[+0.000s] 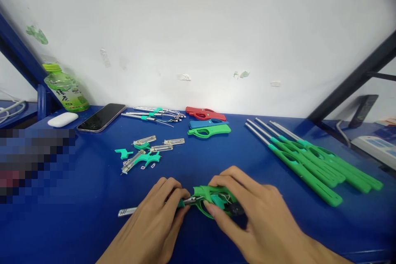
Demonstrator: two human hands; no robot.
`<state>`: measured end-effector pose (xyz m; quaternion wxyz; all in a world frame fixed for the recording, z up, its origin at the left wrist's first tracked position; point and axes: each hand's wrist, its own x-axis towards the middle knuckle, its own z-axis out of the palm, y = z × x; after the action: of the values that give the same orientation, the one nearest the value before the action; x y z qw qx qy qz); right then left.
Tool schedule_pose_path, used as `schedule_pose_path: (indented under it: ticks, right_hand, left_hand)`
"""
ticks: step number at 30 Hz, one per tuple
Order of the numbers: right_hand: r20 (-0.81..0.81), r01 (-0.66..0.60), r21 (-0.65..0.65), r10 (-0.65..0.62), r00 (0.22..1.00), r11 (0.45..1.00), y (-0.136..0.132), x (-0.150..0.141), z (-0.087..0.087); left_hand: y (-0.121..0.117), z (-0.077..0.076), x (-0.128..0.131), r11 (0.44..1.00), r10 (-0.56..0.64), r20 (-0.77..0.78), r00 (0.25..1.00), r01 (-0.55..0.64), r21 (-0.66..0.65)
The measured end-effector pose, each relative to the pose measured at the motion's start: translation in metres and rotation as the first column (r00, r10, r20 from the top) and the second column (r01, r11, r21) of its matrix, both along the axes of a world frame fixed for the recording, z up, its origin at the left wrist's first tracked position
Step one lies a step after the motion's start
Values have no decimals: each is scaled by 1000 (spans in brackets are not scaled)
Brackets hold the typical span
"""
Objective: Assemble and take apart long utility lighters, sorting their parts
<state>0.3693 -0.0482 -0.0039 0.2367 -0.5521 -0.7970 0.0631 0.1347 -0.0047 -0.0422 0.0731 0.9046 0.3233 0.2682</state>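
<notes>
Low over the blue table, my right hand is closed around an opened green lighter handle. Inside it a teal trigger, thin wires and a dark part show; the palm covers the rest. My left hand pinches a metal lighter tube with a teal collar, its slotted end pointing left. The tube's inner end meets the front of the handle between my two hands. How far it sits inside I cannot tell.
Clear fuel tanks and teal triggers lie ahead to the left, with metal tubes behind. Red, blue and green handle shells rest mid-table. Several green lighters lie right; a phone and bottle stand left.
</notes>
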Motion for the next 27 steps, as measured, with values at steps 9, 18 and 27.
schedule_pose_path:
  ticks: [9,18,27]
  right_hand:
    - [-14,135,95,-135,991,986,23,60,30]
    - [10,89,-112,-89,996,990,19,93,0]
    - [-73,-92,-185,80,994,978,6,94,-11]
  left_hand:
    - [2,-6,-5,995,25,-58,998,-19,99]
    - [8,-44,-32,981,66,-50,997,-56,185]
    - [15,-37,-28,983,-7,-53,999,16,180]
